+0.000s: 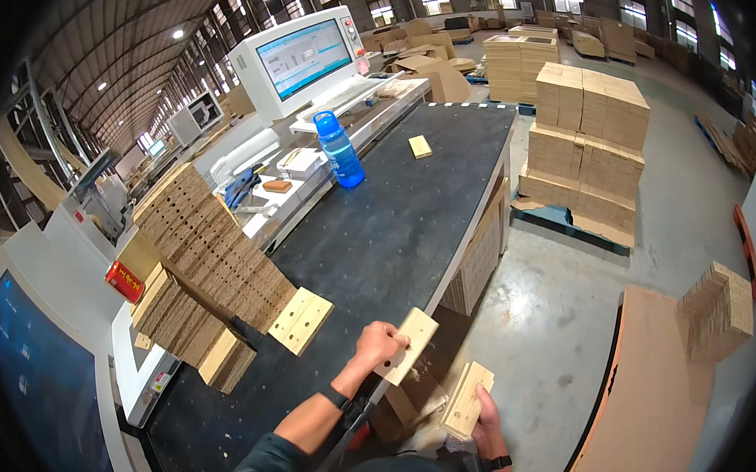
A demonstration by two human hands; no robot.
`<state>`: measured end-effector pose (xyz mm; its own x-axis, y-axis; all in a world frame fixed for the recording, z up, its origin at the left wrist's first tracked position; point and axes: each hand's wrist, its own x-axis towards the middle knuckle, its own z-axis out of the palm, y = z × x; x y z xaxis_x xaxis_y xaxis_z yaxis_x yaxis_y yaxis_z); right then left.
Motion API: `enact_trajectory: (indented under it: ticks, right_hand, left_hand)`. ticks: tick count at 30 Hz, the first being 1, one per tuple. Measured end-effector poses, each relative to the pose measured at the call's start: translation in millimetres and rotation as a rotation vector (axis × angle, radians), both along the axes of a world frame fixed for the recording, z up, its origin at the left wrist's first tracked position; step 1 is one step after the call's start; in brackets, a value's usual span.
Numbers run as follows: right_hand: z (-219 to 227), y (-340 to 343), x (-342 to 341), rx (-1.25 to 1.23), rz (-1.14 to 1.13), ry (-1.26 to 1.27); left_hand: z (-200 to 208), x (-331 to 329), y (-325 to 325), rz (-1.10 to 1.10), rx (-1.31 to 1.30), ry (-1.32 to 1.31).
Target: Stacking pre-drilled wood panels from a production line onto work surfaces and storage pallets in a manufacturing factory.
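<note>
My left hand, fingers curled, grips a small pale drilled wooden panel over the right edge of the black worktable. Lower and to the right, my right hand is closed around the side of a short stack of similar panels, held off the table's edge; its fingers are partly hidden behind the stack. To the left on the table stands a tall leaning stack of drilled panels, with pale faces showing at its near end. A shorter stack of panels sits beside it.
A blue water bottle and a single panel stand farther back on the table. A red can rests by the stacks. Behind is a machine monitor. Right of the table, a pallet carries stacked boards; more stacked pieces lie nearer.
</note>
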<state>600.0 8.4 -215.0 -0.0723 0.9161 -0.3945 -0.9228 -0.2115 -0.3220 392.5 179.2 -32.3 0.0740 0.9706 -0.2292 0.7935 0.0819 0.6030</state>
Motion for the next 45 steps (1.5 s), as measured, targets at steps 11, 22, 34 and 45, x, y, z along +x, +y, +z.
enact_trajectory:
  ticks: [11,22,34,45]
  right_hand:
    - [-3,-4,-2,0.019,0.027,-0.081]
    - [22,5,-1,0.029,-0.010,-0.045]
    - [16,7,-3,0.038,0.009,-0.092]
    - [20,25,-15,0.153,0.010,-0.161]
  left_hand:
    - [7,-1,-2,-0.043,0.060,0.136]
    - [2,-20,-2,-0.083,-0.006,-0.002]
    - [-7,-34,-3,-0.138,-0.053,0.047]
    - [7,-28,-21,-0.167,-0.335,-0.395]
